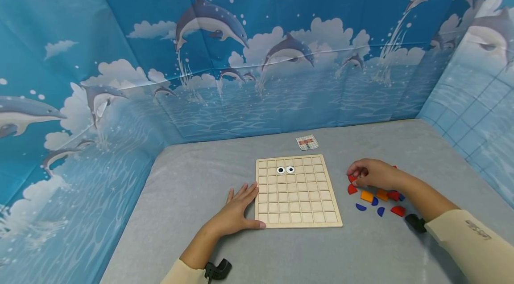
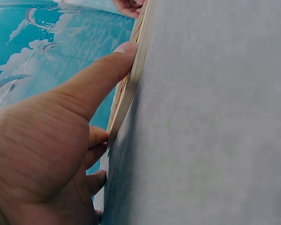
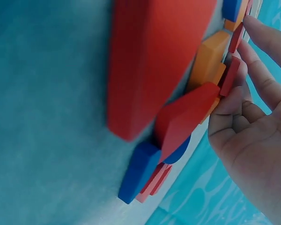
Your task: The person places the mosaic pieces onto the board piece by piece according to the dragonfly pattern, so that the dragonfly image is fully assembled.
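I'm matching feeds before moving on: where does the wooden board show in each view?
Head: lower middle, slightly right of centre, the wooden board shows its gridded face.
Left wrist: upper middle, a slanting edge touched by the left hand.
Right wrist: uncertain; a pale sliver at top right may be its edge.
Shared landmark: the blue backdrop.

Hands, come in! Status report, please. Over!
Left hand touching pale wooden grid board. Right hand at small red piece, grip unclear. Orange rectangular pieces, blue half-round pieces nearby; nothing visibly in the way.
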Demonstrator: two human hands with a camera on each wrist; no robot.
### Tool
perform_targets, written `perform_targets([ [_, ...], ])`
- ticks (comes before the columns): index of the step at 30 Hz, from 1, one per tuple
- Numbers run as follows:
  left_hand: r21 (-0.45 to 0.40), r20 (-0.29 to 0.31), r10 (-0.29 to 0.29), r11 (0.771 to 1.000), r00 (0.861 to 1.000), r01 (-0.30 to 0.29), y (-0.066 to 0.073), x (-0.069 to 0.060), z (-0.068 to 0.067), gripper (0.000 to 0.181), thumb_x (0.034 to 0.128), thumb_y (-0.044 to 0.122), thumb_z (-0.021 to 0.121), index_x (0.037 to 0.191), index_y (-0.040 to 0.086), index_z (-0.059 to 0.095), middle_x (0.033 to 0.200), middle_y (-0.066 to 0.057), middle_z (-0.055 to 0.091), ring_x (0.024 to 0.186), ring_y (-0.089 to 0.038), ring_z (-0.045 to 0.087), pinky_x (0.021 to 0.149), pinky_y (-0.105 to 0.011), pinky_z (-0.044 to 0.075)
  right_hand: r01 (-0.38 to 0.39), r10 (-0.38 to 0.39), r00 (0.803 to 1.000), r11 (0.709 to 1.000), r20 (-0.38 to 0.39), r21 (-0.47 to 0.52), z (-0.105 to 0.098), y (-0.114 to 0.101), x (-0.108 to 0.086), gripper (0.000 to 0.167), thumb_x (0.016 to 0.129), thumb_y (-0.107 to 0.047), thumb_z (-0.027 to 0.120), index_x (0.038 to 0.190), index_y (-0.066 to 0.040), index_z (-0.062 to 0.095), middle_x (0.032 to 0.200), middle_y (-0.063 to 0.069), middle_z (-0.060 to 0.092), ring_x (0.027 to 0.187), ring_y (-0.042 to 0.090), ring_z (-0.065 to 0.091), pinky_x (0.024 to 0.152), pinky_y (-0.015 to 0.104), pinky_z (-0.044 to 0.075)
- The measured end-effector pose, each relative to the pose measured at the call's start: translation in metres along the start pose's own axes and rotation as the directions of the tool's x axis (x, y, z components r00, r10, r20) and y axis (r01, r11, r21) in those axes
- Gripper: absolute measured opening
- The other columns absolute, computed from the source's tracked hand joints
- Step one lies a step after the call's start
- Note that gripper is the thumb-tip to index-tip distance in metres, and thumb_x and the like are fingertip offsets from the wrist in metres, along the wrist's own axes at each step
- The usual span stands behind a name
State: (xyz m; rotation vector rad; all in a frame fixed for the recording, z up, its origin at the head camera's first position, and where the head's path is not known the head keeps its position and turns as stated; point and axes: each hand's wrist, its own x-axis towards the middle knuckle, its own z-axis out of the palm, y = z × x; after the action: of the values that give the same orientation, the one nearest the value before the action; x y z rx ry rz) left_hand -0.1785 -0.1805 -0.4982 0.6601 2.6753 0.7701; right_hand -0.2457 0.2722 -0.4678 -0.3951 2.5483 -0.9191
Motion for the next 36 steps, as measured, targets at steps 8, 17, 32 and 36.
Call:
perform_targets([
  [8, 0.006, -0.008, 0.002, 1.000, 1.000, -0.002, 0.0002, 0.0000, 0.0002, 0.108, 0.0790, 0.059, 0.080, 0.162, 0.017, 0.025, 0.171, 0.005, 0.016, 0.160, -0.026, 0.006, 0.124, -0.064, -0.005, -0.003, 0.003, 1.000, 1.000, -0.005, -0.003, 0.0007, 0.0006, -0.0001, 0.028, 0.091, -0.016, 0.073, 0.115, -0.004, 0.066, 0.094, 0.002, 0.062, 0.087, 0.018, 0.052, 0.069, 0.025, 0.048],
  [17, 0.006, -0.008, 0.002, 1.000, 1.000, -0.002, 0.0006, -0.0006, -0.0002, 0.108, 0.0787, 0.059, 0.080, 0.162, 0.017, 0.025, 0.171, 0.004, 0.016, 0.160, -0.026, 0.006, 0.124, -0.064, -0.004, -0.019, 0.019, 1.000, 1.000, -0.015, -0.020, 0.0017, 0.0013, -0.0001, 0.028, 0.091, -0.018, 0.074, 0.113, -0.004, 0.067, 0.092, 0.002, 0.060, 0.086, 0.018, 0.053, 0.069, 0.026, 0.048],
  [32, -0.003, -0.002, 0.003, 1.000, 1.000, -0.003, 0.0002, -0.0008, -0.0006, 0.108, 0.0790, 0.059, 0.080, 0.162, 0.017, 0.025, 0.171, 0.004, 0.016, 0.160, -0.026, 0.006, 0.124, -0.064, -0.005, -0.024, 0.024, 1.000, 0.999, -0.002, 0.028, 0.0001, -0.0025, -0.0002, 0.021, 0.092, -0.018, 0.073, 0.108, -0.005, 0.067, 0.087, 0.003, 0.058, 0.074, 0.018, 0.054, 0.062, 0.027, 0.048],
  [36, -0.003, -0.001, 0.002, 1.000, 1.000, -0.002, 0.0000, -0.0009, -0.0006, 0.108, 0.0792, 0.059, 0.079, 0.162, 0.017, 0.025, 0.171, 0.004, 0.016, 0.160, -0.026, 0.006, 0.124, -0.064, -0.005, -0.032, 0.032, 0.999, 0.999, -0.009, 0.018, -0.0021, -0.0041, 0.0016, 0.016, 0.095, -0.020, 0.070, 0.105, -0.008, 0.067, 0.087, 0.002, 0.059, 0.076, 0.018, 0.054, 0.063, 0.028, 0.048],
])
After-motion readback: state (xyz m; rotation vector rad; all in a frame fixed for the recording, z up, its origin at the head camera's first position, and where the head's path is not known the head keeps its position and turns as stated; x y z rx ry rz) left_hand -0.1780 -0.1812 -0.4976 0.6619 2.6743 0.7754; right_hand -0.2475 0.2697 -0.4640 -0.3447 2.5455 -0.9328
